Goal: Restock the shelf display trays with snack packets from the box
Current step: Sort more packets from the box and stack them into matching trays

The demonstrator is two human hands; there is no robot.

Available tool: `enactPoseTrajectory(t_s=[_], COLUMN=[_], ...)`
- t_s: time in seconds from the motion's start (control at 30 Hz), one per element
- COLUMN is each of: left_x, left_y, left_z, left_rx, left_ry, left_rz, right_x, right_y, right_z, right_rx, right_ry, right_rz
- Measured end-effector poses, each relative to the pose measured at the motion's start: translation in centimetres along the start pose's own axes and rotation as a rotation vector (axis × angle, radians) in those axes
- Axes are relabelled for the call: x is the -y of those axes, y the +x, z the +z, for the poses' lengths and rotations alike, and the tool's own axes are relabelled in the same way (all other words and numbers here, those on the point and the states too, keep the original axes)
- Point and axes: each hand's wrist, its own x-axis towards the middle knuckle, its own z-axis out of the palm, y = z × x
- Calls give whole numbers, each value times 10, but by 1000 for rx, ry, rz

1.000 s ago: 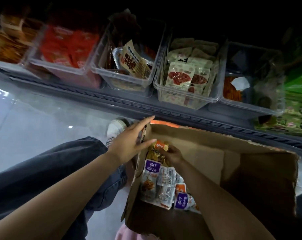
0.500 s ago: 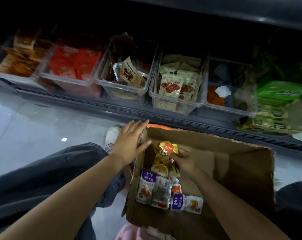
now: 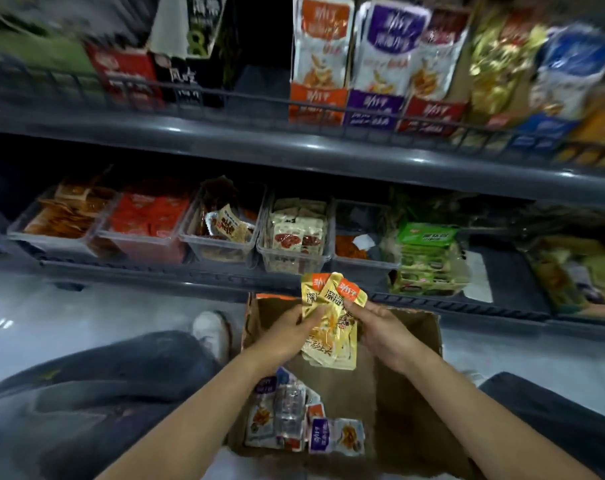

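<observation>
Gold snack packets (image 3: 330, 323): small bunch, upright, held by your left hand (image 3: 287, 336) and right hand (image 3: 380, 330) over the open cardboard box (image 3: 408, 393). Purple and orange packets (image 3: 308, 424): flat on its bottom.

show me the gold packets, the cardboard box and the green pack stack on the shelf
gold snack packets (image 3: 334, 341): head view, middle of the front packet's gold face.
cardboard box (image 3: 356, 396): head view, bare inner wall below the packets.
green pack stack (image 3: 427, 233): head view, top pack's green face.
</observation>
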Motion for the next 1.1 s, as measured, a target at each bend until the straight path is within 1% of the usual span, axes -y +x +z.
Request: enactPoseTrajectory(t_s=[0.07,0.2,0.27,0.33,0.5,0.67,0.77,0.87,0.93,1.0,1.1], left_x=[-21,-65,-84,-105,-139,-165,-175,-185,-192,-200,-209], left_y=[-13,-39,-48,-61,-63,-58,-55,-52,-51,-51,-50], left_z=[8,15,15,16,12,20,25,26,30,38,52], left_rx=[-77,-224,-235,-215,-306,-358,-319,-270,-179,-45,96], left_ry=[-66,-59,-49,-86,-193,-201,-237,-206,-163,-107,4], left_rz=[83,246,282,312,453,546,560,576,573,554,577], right_x=[15,41,54,67,102,123,138,151,157,161,167], right_y=[-19,-54,-69,-82,-108,-123,-127,-131,-132,-132,-134], right_z=[7,24,32,36,31,27,22,14,10,8,6], right_rx=[-52,-120,-141,-168,-184,-167,-192,-200,-187,-175,-260], right_ry=[33,12,-14,5,2,7,106,216,242,226,147], right_rz=[-68,-224,-320,-374,-423,-439,-467,-486,-512,-549,-617])
